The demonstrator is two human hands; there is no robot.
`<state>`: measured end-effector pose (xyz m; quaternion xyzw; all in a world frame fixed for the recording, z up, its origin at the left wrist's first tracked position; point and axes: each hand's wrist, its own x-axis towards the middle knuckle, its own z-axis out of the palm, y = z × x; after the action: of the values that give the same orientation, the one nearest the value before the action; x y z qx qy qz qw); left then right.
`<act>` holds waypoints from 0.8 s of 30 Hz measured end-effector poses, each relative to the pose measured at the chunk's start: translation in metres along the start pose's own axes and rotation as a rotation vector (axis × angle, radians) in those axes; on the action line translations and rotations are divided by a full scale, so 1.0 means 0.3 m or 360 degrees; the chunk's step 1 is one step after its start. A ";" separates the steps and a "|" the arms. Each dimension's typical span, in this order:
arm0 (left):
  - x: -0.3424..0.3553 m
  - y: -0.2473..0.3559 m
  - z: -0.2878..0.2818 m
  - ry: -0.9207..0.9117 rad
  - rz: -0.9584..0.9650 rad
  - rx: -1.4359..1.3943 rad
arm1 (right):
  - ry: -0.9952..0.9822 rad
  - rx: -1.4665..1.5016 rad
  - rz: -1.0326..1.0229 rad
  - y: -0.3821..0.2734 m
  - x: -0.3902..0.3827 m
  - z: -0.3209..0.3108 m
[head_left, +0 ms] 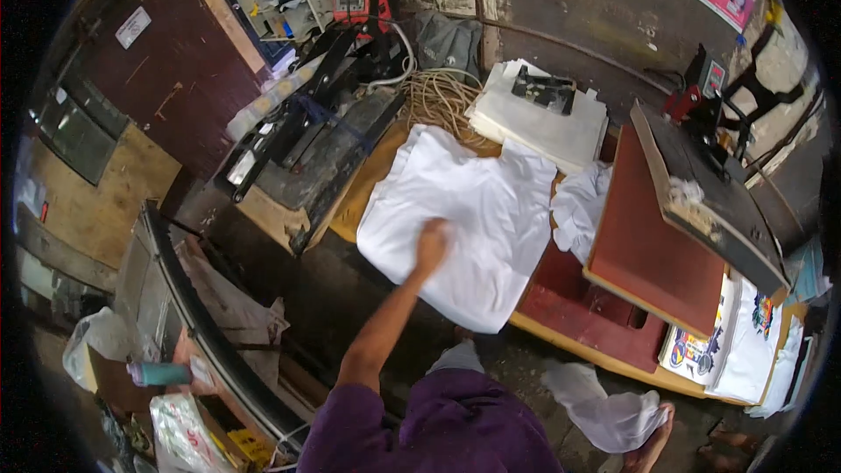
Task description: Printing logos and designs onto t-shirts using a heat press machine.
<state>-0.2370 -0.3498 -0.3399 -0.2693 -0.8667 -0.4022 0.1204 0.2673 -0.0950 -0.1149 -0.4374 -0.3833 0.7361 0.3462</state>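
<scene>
A white garment [469, 228], seemingly a T-shirt, lies spread and wrinkled across the table, its near edge hanging over the front. My left hand [432, 245] is on or just above its left half; motion blur smears the fingers. Low on the right, away from the table, my right hand [657, 440] grips a thin, translucent white sheet [604, 407] that hangs loosely to the left. Whether the sheet is fabric or paper I cannot tell. Beside the garment's right edge lies a bunched white cloth [582, 210].
At right stands a heat press with a reddish-brown lower plate [653, 250] and a raised upper plate [714, 184]. Printed sheets [696, 342] lie under it. Another press [320, 149] stands left. Behind are coiled rope [438, 101] and stacked white sheets [543, 127]. A dark-edged frame [206, 324] is at lower left.
</scene>
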 end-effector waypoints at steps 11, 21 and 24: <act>0.222 -0.419 -0.233 -0.0375 -0.0968 0.0373 | -0.0068 -0.0415 0.0376 0.157 -0.033 0.307; 0.315 -0.284 -0.312 -0.0399 -0.0945 0.0790 | -0.0661 -0.0778 0.0498 0.150 0.131 0.421; 0.314 -0.140 -0.210 -0.0171 -0.0426 0.1253 | -0.0498 -0.0939 0.0288 0.200 0.161 0.406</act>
<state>-0.3389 -0.3853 -0.2855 -0.1082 -0.9867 -0.0377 0.1155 0.1277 -0.1140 -0.1459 -0.4328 -0.5878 0.6794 0.0753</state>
